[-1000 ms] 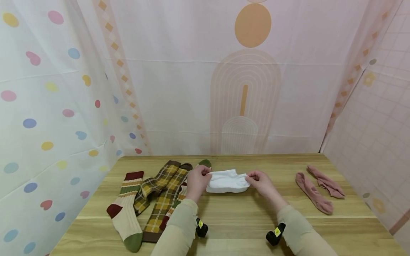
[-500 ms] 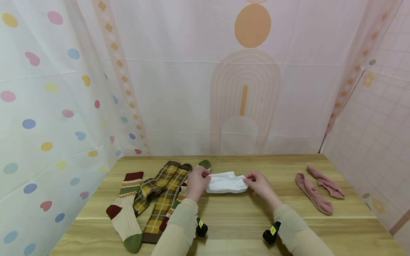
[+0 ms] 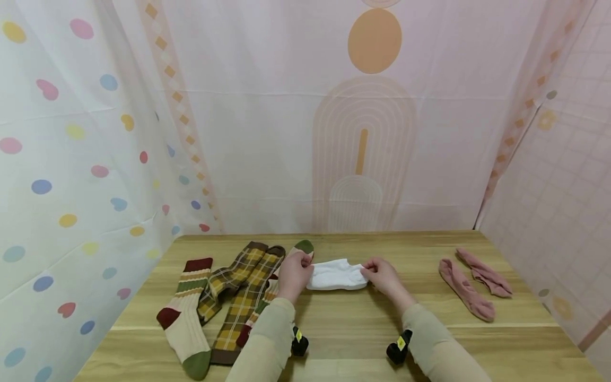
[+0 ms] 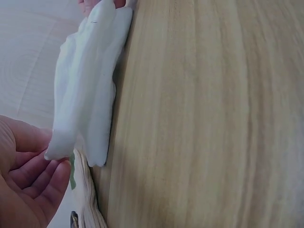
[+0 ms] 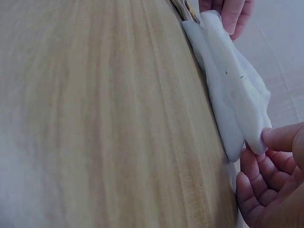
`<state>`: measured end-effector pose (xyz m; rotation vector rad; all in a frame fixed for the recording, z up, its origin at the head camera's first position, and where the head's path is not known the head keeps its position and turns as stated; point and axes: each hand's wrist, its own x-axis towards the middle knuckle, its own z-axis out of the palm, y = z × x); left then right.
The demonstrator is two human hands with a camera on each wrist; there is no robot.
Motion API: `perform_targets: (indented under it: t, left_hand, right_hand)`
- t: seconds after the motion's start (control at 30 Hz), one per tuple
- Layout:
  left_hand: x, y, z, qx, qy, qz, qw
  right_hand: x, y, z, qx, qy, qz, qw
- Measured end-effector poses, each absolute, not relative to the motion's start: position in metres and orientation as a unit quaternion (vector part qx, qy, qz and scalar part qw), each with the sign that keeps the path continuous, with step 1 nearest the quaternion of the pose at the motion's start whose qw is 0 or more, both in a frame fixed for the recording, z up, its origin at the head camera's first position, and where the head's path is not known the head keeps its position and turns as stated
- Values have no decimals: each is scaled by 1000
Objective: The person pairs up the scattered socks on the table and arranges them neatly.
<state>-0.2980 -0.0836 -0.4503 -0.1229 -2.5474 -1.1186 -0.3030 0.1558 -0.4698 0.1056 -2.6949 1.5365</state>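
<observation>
Near the table's middle, a white ankle sock [image 3: 338,271] is stretched sideways between both hands. My left hand [image 3: 294,277] pinches one end of it between thumb and fingers. The opposite end is pinched by my right hand [image 3: 384,277]. Close up in the right wrist view, a second white sock [image 5: 216,102] lies beneath the held sock [image 5: 244,90], on the wood. The left wrist view also shows two white layers, the pinched sock [image 4: 71,90] and the under one [image 4: 99,128].
Left of the hands lie a cream striped sock [image 3: 188,318], brown-yellow plaid socks [image 3: 245,292] and another striped sock [image 3: 305,246], partly hidden by the left arm. Two pink socks [image 3: 468,292] lie at the right. A patterned curtain [image 3: 267,159] hangs behind the wooden table [image 3: 353,339].
My right hand has shifted slightly left, and the held white sock has sunk a little toward the table. Both hands keep their pinch on it. The other socks have not moved.
</observation>
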Motion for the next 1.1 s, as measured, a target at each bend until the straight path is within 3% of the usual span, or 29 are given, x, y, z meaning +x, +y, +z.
perform_targets:
  t: [0.37, 0.77, 1.1]
  left_hand:
    - [-296, -85, -448, -39, -918, -364, 149]
    - [-287, -80, -437, -132, -940, -276, 150]
    - [-278, -71, -433, -212, -942, -158, 208]
  right_hand:
    - [-303, 159, -470, 36, -875, 482, 23]
    - [-300, 160, -464, 78, -900, 425, 66]
    - [-296, 152, -453, 176, -909, 350, 141]
